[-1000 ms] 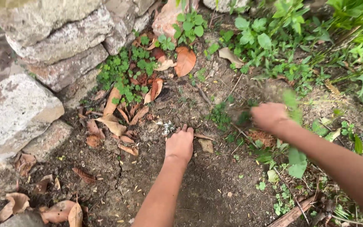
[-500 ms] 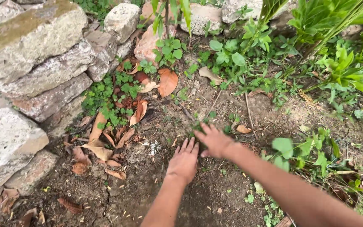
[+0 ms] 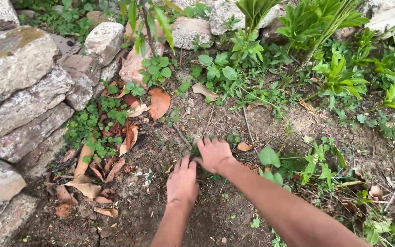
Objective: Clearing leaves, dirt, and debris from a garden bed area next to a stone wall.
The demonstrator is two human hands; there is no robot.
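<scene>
Left hand (image 3: 182,184) laid flat on soil (image 3: 206,215), fingers together, right hand (image 3: 213,154) curled, fingers closed around small weed (image 3: 200,147)

an outdoor garden bed: bare dark soil (image 3: 234,206) scattered with dry brown leaves (image 3: 159,102), a rough wall of stacked stones (image 3: 21,87) along the left and back, and green weeds (image 3: 94,123) and leafy plants (image 3: 325,23) growing wild around the edges
</scene>
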